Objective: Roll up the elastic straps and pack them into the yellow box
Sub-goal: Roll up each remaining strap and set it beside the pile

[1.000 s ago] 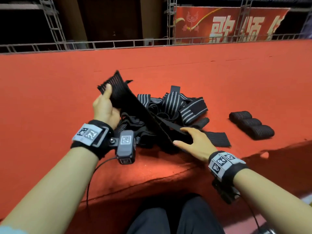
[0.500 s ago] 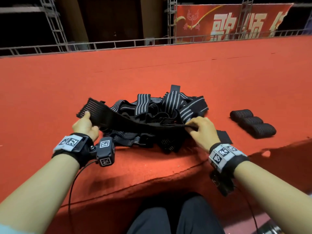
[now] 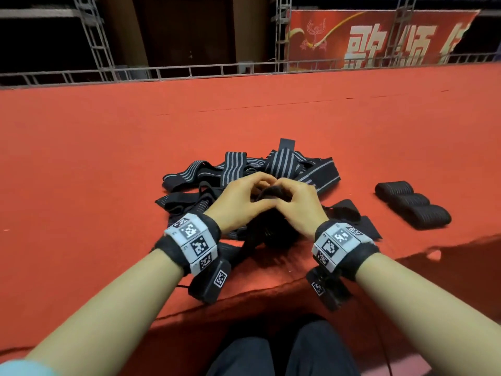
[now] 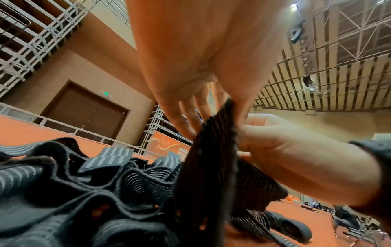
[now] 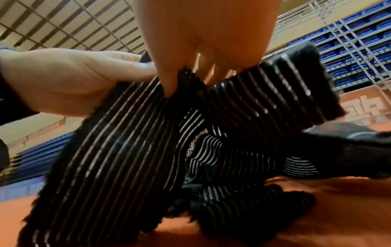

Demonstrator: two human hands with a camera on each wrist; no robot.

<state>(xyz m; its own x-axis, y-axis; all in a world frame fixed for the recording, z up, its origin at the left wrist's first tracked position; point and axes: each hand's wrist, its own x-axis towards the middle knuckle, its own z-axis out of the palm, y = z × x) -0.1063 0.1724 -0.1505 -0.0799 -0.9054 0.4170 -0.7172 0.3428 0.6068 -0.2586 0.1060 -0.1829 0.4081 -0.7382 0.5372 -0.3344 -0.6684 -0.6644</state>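
A heap of loose black elastic straps with grey stripes [image 3: 282, 166] lies on the red carpeted ledge. Above its near side my left hand [image 3: 241, 198] and right hand [image 3: 296, 202] meet, both pinching the end of one black strap [image 3: 273, 191] between fingers and thumbs. That strap [image 4: 213, 150] hangs down from the fingers to the heap; in the right wrist view the striped strap [image 5: 131, 133] runs under my thumb. Three rolled straps [image 3: 412, 207] lie side by side to the right. No yellow box is in view.
The ledge's front edge [image 3: 244, 297] runs just below my wrists, with my knees [image 3: 271, 351] under it. A metal railing [image 3: 189, 73] bounds the far side of the red carpet [image 3: 81, 158]. A red banner [image 3: 379, 39] hangs behind.
My hands held the strap stretched wide apart over the heap; now they have come together at the middle, both gripping one end of it.
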